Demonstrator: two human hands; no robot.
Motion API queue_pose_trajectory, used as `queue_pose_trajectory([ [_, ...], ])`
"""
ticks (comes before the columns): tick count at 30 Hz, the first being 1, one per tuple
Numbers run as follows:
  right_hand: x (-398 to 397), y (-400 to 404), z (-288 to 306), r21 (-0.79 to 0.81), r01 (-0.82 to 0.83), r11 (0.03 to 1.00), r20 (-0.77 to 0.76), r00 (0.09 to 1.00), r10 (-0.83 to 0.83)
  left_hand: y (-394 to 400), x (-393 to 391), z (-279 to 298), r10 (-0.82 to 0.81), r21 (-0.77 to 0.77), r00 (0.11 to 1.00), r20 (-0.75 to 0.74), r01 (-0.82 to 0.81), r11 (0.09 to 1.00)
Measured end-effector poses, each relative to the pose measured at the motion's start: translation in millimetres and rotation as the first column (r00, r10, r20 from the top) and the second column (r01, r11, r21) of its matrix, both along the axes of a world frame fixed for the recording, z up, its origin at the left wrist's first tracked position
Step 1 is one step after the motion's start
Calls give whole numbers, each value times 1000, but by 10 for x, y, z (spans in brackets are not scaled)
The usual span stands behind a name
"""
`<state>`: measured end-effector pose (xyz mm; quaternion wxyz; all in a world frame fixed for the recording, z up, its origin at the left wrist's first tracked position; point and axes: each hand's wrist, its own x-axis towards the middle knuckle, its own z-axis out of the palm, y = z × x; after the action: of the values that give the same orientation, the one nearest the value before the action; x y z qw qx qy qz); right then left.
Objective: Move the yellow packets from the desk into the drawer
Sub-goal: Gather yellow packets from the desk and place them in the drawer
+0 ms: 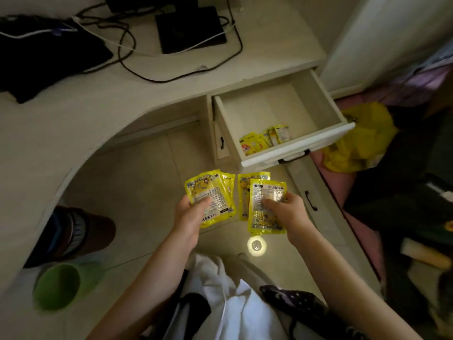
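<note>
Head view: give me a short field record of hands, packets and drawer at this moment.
left hand: grips a fanned bunch of yellow packets
right hand: grips two more packets
drawer: pulled open, right of the hands
in drawer: a few packets against the front wall
desk: holds black cables and dark devices; no packets visible on it
task state: held packets not yet in the drawer

Both bare forearms reach forward from the lower edge of the view. The left hand (190,214) is curled, with its thumb on top and the other fingers underneath what it holds. The right hand (285,208) pinches too, thumb on top, fingers hidden below. The hands are near each other, not touching.
</note>
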<state>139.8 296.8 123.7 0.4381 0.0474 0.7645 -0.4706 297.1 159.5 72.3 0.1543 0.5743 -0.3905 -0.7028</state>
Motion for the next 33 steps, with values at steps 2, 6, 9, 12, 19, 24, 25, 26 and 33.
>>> queue_pose_trajectory([
  [2,-201,124,-9,4,43,999,3,999,-43,70,-240,19,-25,-13,1000,-6,25,1000],
  [6,-582,263,-28,-6,127,992,10,992,-127,91,-667,8,-73,-17,997,-6,73,997],
  [9,-888,273,-48,-5,161,987,8,987,-161,39,-981,-26,-100,-11,995,3,100,995],
  [12,-1226,192,-74,-4,177,984,-6,984,-177,-74,-1310,-64,-128,1,992,-4,128,992],
  [19,-2057,-191,-52,19,184,983,-76,980,-182,-485,-2144,-168,-170,53,985,25,169,984],
  [24,-2605,-434,-83,50,182,982,-120,977,-175,-683,-2650,-267,-202,76,978,53,198,977],
  [25,-2712,-475,-90,61,174,983,-123,978,-166,-704,-2742,-298,-200,84,978,58,194,977],
  [26,-2821,-520,-99,72,164,984,-128,980,-154,-723,-2829,-328,-192,93,979,64,186,978],
  [33,-3531,-849,-334,136,31,990,-133,991,-12,-768,-3364,-514,-105,150,982,156,81,985],
])
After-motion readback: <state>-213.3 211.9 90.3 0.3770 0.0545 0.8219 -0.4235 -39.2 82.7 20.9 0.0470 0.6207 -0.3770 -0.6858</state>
